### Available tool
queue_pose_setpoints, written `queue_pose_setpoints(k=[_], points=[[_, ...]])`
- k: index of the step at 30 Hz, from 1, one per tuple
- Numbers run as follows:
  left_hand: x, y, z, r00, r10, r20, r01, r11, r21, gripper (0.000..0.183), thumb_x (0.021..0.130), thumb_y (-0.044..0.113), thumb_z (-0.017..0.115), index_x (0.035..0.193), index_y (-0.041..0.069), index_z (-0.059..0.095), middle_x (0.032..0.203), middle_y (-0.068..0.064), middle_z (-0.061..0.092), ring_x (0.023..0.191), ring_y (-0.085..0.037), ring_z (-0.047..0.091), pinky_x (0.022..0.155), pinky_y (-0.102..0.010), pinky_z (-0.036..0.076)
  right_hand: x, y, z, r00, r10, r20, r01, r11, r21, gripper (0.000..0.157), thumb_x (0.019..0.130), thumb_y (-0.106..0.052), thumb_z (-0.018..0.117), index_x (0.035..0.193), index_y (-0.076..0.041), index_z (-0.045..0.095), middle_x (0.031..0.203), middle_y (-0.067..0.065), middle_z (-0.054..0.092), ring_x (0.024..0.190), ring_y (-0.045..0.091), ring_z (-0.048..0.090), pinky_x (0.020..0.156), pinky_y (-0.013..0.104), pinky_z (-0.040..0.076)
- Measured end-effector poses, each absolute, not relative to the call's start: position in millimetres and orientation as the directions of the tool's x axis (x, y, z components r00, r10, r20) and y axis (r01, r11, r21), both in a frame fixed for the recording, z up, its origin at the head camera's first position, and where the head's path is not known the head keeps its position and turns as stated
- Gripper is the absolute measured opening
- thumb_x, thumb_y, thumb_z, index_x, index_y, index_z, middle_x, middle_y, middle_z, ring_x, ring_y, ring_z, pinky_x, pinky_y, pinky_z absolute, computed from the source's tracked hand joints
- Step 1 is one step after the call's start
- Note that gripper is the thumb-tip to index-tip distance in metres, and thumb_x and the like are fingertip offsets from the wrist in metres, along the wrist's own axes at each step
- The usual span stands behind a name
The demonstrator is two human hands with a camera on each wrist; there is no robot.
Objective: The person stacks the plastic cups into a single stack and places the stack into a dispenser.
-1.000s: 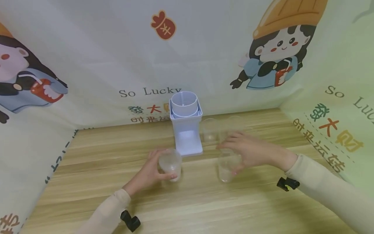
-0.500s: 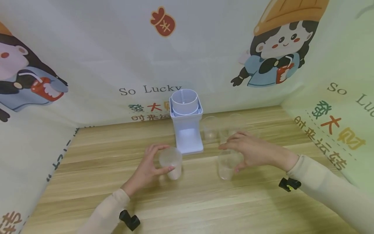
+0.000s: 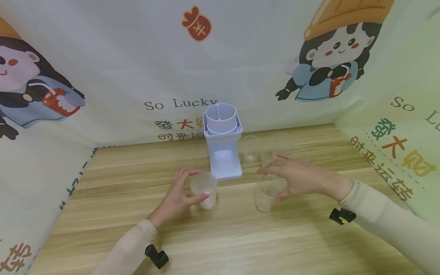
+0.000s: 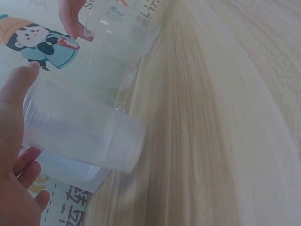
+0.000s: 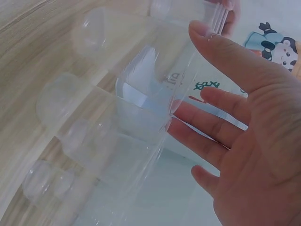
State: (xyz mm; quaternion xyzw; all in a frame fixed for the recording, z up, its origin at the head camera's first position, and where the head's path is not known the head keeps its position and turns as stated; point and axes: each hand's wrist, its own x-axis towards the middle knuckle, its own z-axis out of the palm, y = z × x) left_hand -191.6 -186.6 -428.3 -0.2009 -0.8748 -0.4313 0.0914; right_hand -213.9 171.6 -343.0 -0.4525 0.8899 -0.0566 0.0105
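Note:
In the head view my left hand (image 3: 178, 194) holds a stack of nested, frosted-clear plastic cups (image 3: 203, 183), thumb in front and index finger behind the rim. The stack's several close rims show in the right wrist view, its base (image 4: 131, 146) down on the table in the left wrist view. My right hand (image 3: 292, 177) is spread round the rim of a single clear plastic cup (image 3: 264, 196) standing upright. The thumb (image 5: 202, 30) is at one side of that rim, fingertips at the other. A pale, box-shaped stand (image 3: 223, 152) with a round tube (image 3: 221, 116) on top stands behind, between the hands.
Several more clear cups (image 3: 250, 151) stand right of the stand, partly hidden behind my right hand. The wood-grain table (image 3: 223, 236) ends at a printed cloth backdrop (image 3: 247, 84) on the back and sides. A black clip (image 3: 156, 256) hangs at my left sleeve.
My left thumb and index finger have moved slightly up on the cup stack, toward its rim. My right hand stays around the clear cup, nearly still. The head view has shifted slightly.

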Motion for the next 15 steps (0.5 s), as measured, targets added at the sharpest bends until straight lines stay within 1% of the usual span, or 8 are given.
queue_pose_setpoints(k=[7, 15], points=[[-192.8, -185.2, -428.8, -0.91, 0.267, 0.317, 0.414, 0.549, 0.726, 0.066, 0.073, 0.021, 0.088, 0.129, 0.01, 0.056, 0.136, -0.011, 0.053, 0.13, -0.032, 0.039, 0.107, -0.064, 0.035, -214.4, 170.7, -341.9, -0.596, -0.802, 0.032, -0.796, 0.585, -0.157, 0.079, 0.07, -0.039, 0.087, 0.136, -0.008, 0.057, 0.134, 0.006, 0.065, 0.126, 0.027, 0.059, 0.119, 0.053, 0.028], [-192.4, -185.2, -428.8, -0.917, 0.261, 0.301, 0.397, 0.547, 0.737, 0.067, 0.073, 0.022, 0.088, 0.13, 0.01, 0.055, 0.137, -0.011, 0.053, 0.13, -0.032, 0.04, 0.107, -0.064, 0.036, -214.4, 170.1, -339.8, -0.573, -0.818, 0.041, -0.813, 0.562, -0.15, 0.077, 0.073, -0.04, 0.085, 0.137, -0.007, 0.056, 0.136, 0.007, 0.064, 0.126, 0.028, 0.059, 0.117, 0.056, 0.03]])
